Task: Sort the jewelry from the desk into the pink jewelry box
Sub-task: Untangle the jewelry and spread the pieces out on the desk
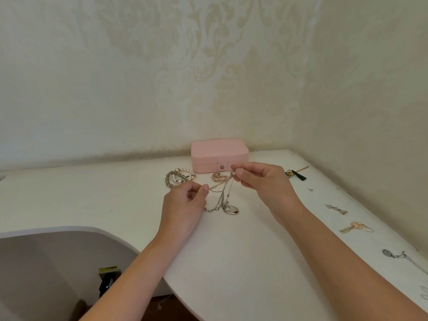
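The pink jewelry box (219, 155) stands closed at the back of the white desk (92, 200), against the wall. A silver chain necklace (221, 195) with an oval pendant (230, 210) is stretched between both hands just in front of the box. My left hand (185, 205) pinches one part of the chain. My right hand (259, 179) pinches the other part higher up, near a small pearl. The pendant rests on the desk. Beaded and pearl bracelets (177, 178) lie left of the box, and a pink bead piece (218, 177) sits below its clasp.
Along the desk's right side lie a dark green tassel piece (296, 174), a tiny stud (310, 189), a crystal earring (337, 209), a pink pearl earring (356, 227) and a silver chain (403, 257). The desk's curved front edge cuts in at lower left.
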Tool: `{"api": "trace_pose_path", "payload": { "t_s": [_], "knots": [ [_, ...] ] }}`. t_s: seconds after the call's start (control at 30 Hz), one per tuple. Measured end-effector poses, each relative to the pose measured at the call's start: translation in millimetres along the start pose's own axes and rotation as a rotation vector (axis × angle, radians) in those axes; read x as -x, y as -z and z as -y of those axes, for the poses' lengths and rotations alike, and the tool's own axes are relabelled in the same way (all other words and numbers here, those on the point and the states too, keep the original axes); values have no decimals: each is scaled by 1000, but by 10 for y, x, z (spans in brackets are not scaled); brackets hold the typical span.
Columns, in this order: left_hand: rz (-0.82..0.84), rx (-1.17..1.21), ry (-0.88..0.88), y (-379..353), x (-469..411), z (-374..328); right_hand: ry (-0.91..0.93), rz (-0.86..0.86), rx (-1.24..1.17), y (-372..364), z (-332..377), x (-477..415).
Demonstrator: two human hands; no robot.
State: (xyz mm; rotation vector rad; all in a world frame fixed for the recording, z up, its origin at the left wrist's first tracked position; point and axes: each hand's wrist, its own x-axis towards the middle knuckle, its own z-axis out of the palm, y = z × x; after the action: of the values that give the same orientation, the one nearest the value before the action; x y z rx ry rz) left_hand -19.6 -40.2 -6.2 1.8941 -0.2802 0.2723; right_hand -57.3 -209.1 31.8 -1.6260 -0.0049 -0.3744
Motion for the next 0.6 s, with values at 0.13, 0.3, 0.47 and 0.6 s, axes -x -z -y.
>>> {"api": "trace_pose_path", "payload": {
  "t_s": [0.13,0.3,0.47,0.6],
  "knots": [
    [105,114,-65,-12,33,-62,-15,63,19,-43,17,15],
    [263,206,-114,-20,64,-74,-18,137,27,-131,6,55],
    [238,290,-66,-15,74,-93,-29,122,13,-147,-18,38],
    [172,262,-51,-7,55,-75,-28,46,19,-98,-25,31]
  ]
}}
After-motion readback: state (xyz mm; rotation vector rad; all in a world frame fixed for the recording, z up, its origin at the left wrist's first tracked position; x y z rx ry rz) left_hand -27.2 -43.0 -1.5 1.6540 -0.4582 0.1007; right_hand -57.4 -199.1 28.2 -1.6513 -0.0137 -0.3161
